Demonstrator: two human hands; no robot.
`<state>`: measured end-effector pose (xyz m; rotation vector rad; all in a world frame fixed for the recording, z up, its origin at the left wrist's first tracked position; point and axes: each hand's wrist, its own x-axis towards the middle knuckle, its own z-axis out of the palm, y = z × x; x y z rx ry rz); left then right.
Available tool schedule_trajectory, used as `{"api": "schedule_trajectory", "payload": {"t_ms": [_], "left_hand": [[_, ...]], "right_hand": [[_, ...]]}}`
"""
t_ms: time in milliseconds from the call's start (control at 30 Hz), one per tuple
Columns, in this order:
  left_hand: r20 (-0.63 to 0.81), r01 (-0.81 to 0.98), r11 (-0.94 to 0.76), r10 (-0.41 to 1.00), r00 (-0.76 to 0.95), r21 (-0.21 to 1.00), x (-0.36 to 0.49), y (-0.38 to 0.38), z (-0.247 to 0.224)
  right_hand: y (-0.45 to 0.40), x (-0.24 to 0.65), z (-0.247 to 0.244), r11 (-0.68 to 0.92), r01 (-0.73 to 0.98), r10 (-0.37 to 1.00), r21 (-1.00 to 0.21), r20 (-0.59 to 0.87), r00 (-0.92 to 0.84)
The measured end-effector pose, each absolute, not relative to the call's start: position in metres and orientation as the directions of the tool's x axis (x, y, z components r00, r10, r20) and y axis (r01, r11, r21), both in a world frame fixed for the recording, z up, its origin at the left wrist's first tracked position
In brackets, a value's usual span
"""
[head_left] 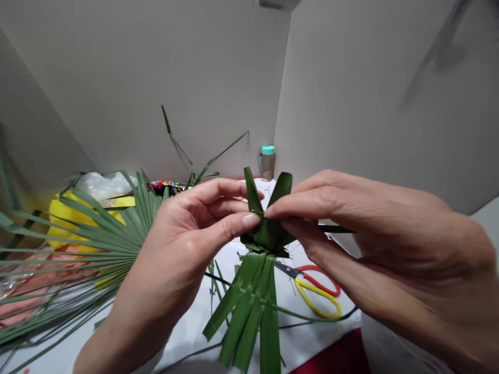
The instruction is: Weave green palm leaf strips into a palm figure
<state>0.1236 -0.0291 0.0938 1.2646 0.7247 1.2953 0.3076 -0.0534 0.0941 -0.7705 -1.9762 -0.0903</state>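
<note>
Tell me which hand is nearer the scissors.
Right. The right hand is just above the scissors; the left hand is farther off, across the woven palm leaf.

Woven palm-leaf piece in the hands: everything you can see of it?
The woven palm-leaf piece is glossy green, of flat narrow strips interlaced into a dense head. Two pointed blades stand up from the head, and several long strips hang downward and spread slightly, with thin loose strands near the weave. The left hand and right hand pinch it at the head, holding it above a white covering.
</note>
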Motion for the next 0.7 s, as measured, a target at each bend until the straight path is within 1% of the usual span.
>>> {"api": "schedule_trajectory", "payload": {"t_ms": [133, 300, 500, 700], "left_hand": [[0.245, -0.271, -0.190, 0.952, 0.186, 0.944, 0.123, -0.027, 0.096], [0.250, -0.291, -0.190, 0.950, 0.185, 0.938, 0.123, -0.027, 0.095], [0.253, -0.252, -0.216, 0.959, 0.126, 0.943, 0.124, -0.029, 0.094], [0.257, -0.240, -0.220, 0.956, 0.139, 0.946, 0.123, -0.028, 0.094]], "right_hand": [[-0.055, 0.304, 0.098, 0.804, 0.520, 0.481, -0.289, 0.830, -0.282], [-0.055, 0.301, 0.107, 0.745, 0.579, 0.559, -0.332, 0.785, -0.268], [-0.058, 0.300, 0.110, 0.735, 0.622, 0.528, -0.270, 0.803, -0.276], [-0.063, 0.298, 0.112, 0.688, 0.668, 0.577, -0.284, 0.773, -0.265]]}}
